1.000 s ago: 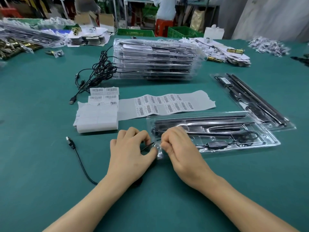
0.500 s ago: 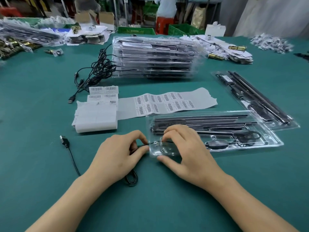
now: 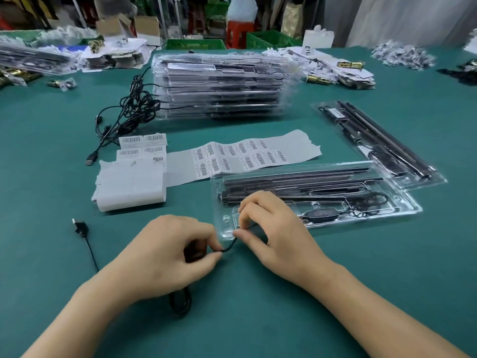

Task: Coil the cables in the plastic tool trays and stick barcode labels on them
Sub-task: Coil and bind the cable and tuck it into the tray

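Head view: the left hand (image 3: 165, 257) pinches the black cable (image 3: 229, 248), loops bunched under its palm; the right hand (image 3: 273, 236) pinches it at the near-left corner of the clear tray (image 3: 410, 206). Loops should stay small and even to fit. Room lies nearside on the table (image 3: 335, 311); the label sheet (image 3: 242, 156) crowds behind.

A single wide-angle view is taken from head height, angled forward and down across a green tabletop (image 3: 387, 267), with the left hand (image 3: 165, 257) and right hand (image 3: 281, 236) seen close at the lower middle and the far side reached near the top.
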A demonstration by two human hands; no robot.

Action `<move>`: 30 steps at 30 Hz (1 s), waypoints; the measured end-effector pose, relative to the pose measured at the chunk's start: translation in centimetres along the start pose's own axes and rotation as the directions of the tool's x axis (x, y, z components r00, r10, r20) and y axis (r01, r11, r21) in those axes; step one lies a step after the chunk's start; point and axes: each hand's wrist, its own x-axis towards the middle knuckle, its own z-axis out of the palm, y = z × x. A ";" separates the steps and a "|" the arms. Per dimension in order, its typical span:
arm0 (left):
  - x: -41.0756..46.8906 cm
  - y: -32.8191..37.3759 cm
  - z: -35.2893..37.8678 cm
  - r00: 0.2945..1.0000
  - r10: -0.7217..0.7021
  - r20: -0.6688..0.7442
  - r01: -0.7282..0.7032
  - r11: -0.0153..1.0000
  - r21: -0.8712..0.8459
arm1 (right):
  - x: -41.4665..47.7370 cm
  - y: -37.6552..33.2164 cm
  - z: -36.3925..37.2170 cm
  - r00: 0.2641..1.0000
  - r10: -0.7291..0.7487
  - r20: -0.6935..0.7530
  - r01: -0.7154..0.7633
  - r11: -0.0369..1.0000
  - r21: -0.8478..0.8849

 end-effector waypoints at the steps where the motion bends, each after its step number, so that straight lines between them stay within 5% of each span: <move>1: 0.0 0.2 0.0 0.999 0.020 0.046 -0.017 0.998 -0.054 | 0.0 0.0 -0.1 1.000 0.011 0.011 -0.011 1.000 0.005; 5: -0.1 0.6 0.6 0.994 0.038 0.101 -0.016 0.977 -0.211 | -0.1 -0.2 -0.7 0.999 0.029 0.036 -0.031 0.998 0.046; 10: 0.2 0.6 0.5 0.998 -0.064 0.006 0.062 0.935 -0.349 | -0.3 -1.5 -2.4 0.997 0.020 0.072 -0.025 0.998 0.066; 15: 0.4 0.9 0.4 0.985 -0.153 0.080 0.170 0.779 -0.603 | -1.8 -2.8 -2.4 0.979 0.047 0.201 -0.041 0.999 -0.030; 23: -0.5 -1.3 -2.2 0.867 -0.086 0.491 0.390 0.731 -0.561 | -2.0 -2.9 -1.8 0.984 0.093 0.149 -0.060 0.975 -0.213; 30: -0.6 -2.1 -2.6 0.862 0.019 0.506 0.333 0.733 -0.594 | -3.4 -2.8 -2.2 0.968 0.193 0.160 -0.165 0.971 -0.171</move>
